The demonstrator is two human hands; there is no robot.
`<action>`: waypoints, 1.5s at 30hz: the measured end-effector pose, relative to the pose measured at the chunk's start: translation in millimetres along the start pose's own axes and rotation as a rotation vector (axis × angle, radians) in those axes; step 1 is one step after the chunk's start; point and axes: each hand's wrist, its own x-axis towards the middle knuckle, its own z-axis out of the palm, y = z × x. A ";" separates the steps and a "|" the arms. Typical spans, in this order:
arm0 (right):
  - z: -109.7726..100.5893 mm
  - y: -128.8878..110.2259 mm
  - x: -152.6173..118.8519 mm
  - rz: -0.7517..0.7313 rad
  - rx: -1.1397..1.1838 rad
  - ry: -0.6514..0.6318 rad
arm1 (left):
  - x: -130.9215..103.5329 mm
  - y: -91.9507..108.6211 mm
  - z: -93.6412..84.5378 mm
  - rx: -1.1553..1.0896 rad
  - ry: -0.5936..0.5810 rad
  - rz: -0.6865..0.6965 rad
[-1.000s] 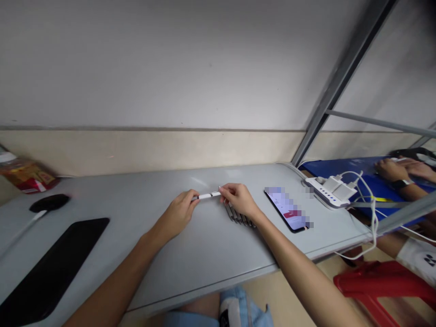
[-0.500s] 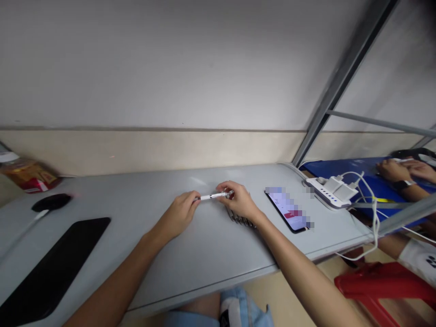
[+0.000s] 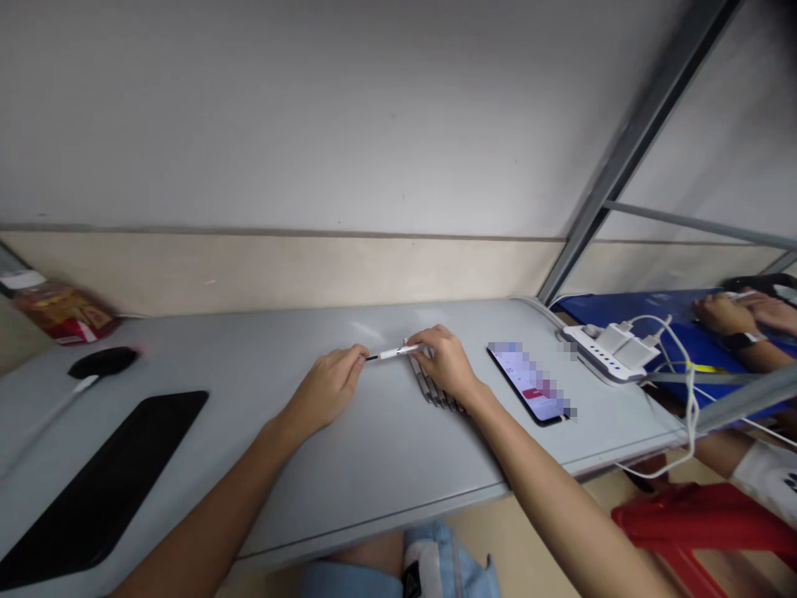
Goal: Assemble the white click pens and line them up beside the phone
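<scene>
A slim white pen is held level above the grey table, between my two hands. My left hand pinches its dark, thin left end. Around the white right end, the fingers of my right hand are closed. Several grey pens lie side by side on the table, partly hidden beneath my right hand and wrist.
A lit phone and a white power strip are on the right. On the left are a black mat, a black round object and a bottle. Another person's hands are far right.
My hands have drawn slightly apart; a thin dark section now shows beside my left fingertips. The grey pens show a little more, and the view has shifted slightly.
</scene>
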 end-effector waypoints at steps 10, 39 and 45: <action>-12.9 14.2 3.4 0.023 -0.154 0.085 | -0.7 -8.9 2.5 0.077 0.033 0.024; -5.7 -9.5 0.8 0.099 0.460 -0.237 | -0.4 -4.5 4.5 0.001 -0.013 0.106; -10.9 -7.6 2.4 0.166 0.494 -0.231 | 0.5 -1.0 0.7 0.015 -0.005 0.105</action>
